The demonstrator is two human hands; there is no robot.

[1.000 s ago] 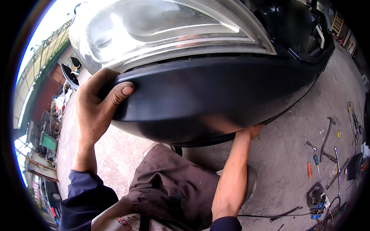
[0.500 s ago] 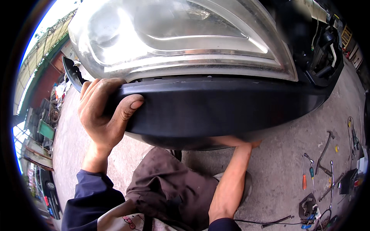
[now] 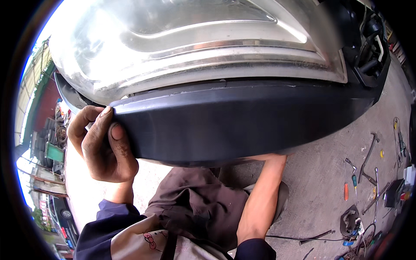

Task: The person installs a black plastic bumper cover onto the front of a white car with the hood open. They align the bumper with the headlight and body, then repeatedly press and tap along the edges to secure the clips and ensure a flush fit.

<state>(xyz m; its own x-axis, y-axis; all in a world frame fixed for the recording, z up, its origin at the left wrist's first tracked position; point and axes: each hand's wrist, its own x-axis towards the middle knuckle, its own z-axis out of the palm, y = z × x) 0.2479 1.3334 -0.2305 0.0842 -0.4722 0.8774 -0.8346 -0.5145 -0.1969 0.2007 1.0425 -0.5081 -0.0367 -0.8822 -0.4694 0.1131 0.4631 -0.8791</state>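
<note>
Conc. flr (image 3: pixel 314 182), L grip (image 3: pixel 103 149) half-curled, touching panel (image 3: pixel 242 121)

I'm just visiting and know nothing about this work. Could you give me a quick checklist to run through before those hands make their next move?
1. Left hand touching the black panel: ok, thumb and fingers are at its left end.
2. Right hand grip: cannot tell, it is mostly hidden at the panel's lower edge.
3. Panel close against the headlight all along: not ok, a dark gap shows along part of the seam.
4. Hammer and orange-handled screwdriver clear of both hands: ok, they lie on the floor to the right.
5. Fastenings behind the panel: cannot tell, hidden from view.
</note>
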